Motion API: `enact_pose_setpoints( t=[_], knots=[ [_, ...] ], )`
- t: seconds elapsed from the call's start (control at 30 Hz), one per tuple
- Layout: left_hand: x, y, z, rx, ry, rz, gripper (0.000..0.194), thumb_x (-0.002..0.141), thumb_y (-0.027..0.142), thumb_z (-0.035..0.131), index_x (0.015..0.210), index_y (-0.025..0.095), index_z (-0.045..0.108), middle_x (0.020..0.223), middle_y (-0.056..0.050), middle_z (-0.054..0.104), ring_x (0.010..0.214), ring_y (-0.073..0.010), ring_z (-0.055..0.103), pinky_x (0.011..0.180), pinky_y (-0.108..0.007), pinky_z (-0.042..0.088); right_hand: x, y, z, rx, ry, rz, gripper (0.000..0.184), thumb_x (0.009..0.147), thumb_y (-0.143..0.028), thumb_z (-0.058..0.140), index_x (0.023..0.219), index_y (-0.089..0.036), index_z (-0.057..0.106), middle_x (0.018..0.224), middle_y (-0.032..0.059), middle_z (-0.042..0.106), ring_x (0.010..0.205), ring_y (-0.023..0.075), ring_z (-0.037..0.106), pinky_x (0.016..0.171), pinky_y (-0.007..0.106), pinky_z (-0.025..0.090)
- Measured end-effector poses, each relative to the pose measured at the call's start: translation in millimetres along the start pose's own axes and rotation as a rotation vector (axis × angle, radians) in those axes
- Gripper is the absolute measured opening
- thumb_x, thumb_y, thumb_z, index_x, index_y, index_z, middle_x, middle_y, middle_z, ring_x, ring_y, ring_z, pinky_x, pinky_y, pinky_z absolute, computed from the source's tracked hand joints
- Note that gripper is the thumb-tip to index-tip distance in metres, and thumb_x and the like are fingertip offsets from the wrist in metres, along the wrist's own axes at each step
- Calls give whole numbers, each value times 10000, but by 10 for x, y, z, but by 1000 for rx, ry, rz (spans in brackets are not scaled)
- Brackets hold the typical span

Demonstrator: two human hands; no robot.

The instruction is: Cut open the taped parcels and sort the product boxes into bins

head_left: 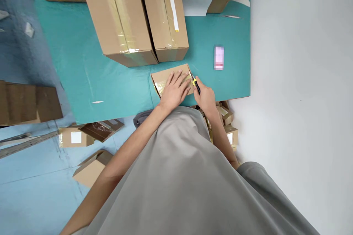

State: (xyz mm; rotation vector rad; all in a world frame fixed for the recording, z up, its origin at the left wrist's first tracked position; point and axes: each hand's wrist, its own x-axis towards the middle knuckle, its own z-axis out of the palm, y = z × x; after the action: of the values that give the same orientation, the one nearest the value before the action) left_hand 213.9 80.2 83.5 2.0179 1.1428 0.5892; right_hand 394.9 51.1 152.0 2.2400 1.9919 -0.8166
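Shirt: the person wears a grey shirt [182, 161], which fills the lower middle of the view, between the two bare arms.
Left hand: the left hand [173, 92] lies palm down on the small carton, with its fingers released and a little apart; it grasps nothing.
Right hand: the right hand [206, 98] has its fingers closed around the black and yellow cutter [196, 86].
Cutter: it is tilted, and its tip is at the right end of the small carton; if the blade enters the cardboard, I cannot tell.
Small carton: the small carton [160, 77] lies near the front edge of the green table [124, 97], partly covered by the left hand, with shiny tape on its top.
Phone: the phone [219, 58] lies on the table, to the right of the carton; its screen is blurred.
Large boxes: two taped boxes, the bigger one [95, 18] at left and the narrower one [157, 14] at right, stand side by side behind the small carton.
Paper: a white sheet [194, 5] with black characters hangs to the right of them.
Floor: below the table, on the blue floor [35, 176], are several brown cartons [88, 172].
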Motion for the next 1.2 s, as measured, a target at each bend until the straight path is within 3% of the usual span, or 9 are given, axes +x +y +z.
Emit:
enact_pose_setpoints(
  t=[0.4,0.67,0.77,0.83,0.97,1.1,1.2],
  knots=[
    [-7,-3,50,67,20,12,497,1173,402,452,1579,207,662,1780,-128,538,1763,-332,329,1479,-647,138,59,-414,-258,-192,-91,113,581,1218,-311,419,1774,-143,456,1290,240,834,1188,384,818,1026,488,619],
    [16,-67,95,63,59,23,463,1188,426,454,1541,238,688,1764,-101,563,1749,-304,366,1486,-616,133,-294,-448,-350,-214,-227,204,529,1195,-241,441,1697,-109,544,1273,272,820,1215,396,815,1022,501,616],
    [-32,-119,56,61,83,34,503,1182,466,476,1590,229,648,1773,-124,548,1746,-316,370,1480,-614,157,-426,-411,-407,-151,-182,147,542,1194,-292,446,1699,-117,542,1201,251,834,1159,411,823,1023,515,601],
    [-135,-185,-16,61,128,25,578,1167,518,508,1649,211,596,1787,-154,522,1745,-336,369,1470,-608,200,-460,-292,-401,-74,-75,102,545,1194,-356,434,1679,-143,564,1143,218,847,1096,415,825,1016,526,598],
    [-571,-408,-245,65,221,-16,696,1142,587,531,1725,207,516,1801,-183,493,1756,-368,339,1451,-610,253,-159,170,-88,173,152,112,508,1176,-551,468,1366,-170,745,1111,182,862,1056,391,829,1022,515,613],
    [-1167,-675,-488,110,338,-67,689,1156,608,457,1699,193,550,1762,-213,531,1736,-381,378,1422,-623,310,469,460,586,534,20,228,398,1162,-521,530,1181,-180,733,1080,142,877,864,262,853,905,418,681],
    [-1551,-824,-656,110,471,-215,689,1170,635,403,1660,189,591,1734,-223,553,1671,-365,482,1394,-591,368,720,324,1033,790,-137,283,336,1111,-520,646,1121,-192,718,1102,121,864,901,218,855,838,356,710]
  ],
)
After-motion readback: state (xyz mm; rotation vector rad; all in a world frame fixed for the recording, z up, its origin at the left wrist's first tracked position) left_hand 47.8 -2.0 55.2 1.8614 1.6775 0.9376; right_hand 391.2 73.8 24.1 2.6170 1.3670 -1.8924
